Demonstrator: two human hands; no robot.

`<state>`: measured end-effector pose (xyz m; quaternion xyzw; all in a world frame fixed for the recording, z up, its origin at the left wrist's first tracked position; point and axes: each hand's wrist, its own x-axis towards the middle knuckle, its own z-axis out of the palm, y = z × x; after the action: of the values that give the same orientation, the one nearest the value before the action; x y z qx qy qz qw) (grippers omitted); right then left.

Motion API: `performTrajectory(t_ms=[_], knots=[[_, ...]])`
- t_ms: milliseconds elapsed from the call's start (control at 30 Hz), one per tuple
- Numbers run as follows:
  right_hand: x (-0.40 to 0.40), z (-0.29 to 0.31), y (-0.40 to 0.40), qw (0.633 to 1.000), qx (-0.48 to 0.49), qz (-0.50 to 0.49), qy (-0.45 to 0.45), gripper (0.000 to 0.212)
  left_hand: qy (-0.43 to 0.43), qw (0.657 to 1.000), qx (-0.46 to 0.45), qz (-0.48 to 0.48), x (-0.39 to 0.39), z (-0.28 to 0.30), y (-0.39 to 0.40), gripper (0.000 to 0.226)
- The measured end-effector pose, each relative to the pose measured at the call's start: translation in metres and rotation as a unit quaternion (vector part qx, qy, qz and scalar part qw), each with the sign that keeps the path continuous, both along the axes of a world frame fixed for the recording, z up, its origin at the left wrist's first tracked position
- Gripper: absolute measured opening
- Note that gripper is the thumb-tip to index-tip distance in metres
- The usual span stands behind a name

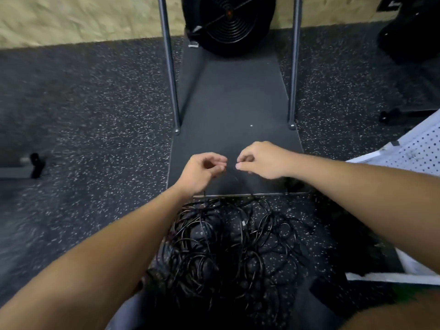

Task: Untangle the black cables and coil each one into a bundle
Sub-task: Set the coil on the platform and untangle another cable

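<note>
cables: one tangled heap of thin black cables (228,246) on the speckled floor (95,139), nearest the camera, between the two forearms. Many overlapping loops; number of separate cables can't be counted. One light connector end shows near the top of the heap.
strand: a thin black run rises from the heap's far-left edge to the left hand; hard to follow against the dark mat.
left hand (202,171): 1, raised over the near end of the mat, fingers curled, thumb and fingertips closed on the strand.
right hand (262,160): 1, just beside the left, apart from it, thumb and forefinger pinched together. Looks clamped on the same thin cable, but the blur stops me confirming it.
mat: 1 dark grey platform (233,103) running away from the heap, near edge just past the cables.
poles: 2 metal uprights, left pole (170,67) and right pole (294,63), one at each side of the platform.
fan: 1 round black fan (228,20) with a spiral grille at the platform's far end.
perforated panel: 1 white panel (419,151) at right edge, near the right forearm.
black gear: 1 dark bulky item (412,29) at top right, identity unclear.
wall: pale textured board (83,17) beyond the floor.
</note>
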<state>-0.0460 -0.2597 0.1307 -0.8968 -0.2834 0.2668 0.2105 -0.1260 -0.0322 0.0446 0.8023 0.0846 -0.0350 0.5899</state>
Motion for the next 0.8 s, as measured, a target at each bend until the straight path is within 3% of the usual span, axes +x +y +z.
performTrajectory(t_ms=[133, 233, 433, 500, 700, 800], knots=[[-0.054, -0.018, 0.05, 0.992, -0.068, 0.103, 0.003, 0.03, 0.021, 0.998, 0.049, 0.022, -0.052, -0.015, 0.043, 0.013], [-0.091, -0.054, 0.073, 0.986, -0.104, 0.129, 0.021, 0.027, 0.064, 0.994, 0.088, 0.011, -0.087, -0.045, 0.059, 0.017], [-0.123, -0.143, 0.079, 0.989, -0.119, 0.024, 0.082, 0.021, 0.169, 0.965, 0.2, 0.003, -0.118, -0.103, 0.058, 0.013], [-0.133, -0.166, 0.08, 0.985, -0.101, -0.04, 0.131, 0.027, 0.228, 0.948, 0.22, 0.001, -0.124, -0.12, 0.045, 0.032], [-0.144, -0.243, 0.088, 0.954, -0.033, -0.124, 0.272, 0.068, 0.28, 0.948, 0.147, 0.049, -0.125, -0.15, 0.008, 0.063], [-0.145, -0.237, 0.088, 0.956, -0.014, -0.124, 0.266, 0.047, 0.283, 0.951, 0.073, 0.099, -0.121, -0.146, 0.005, 0.059]])
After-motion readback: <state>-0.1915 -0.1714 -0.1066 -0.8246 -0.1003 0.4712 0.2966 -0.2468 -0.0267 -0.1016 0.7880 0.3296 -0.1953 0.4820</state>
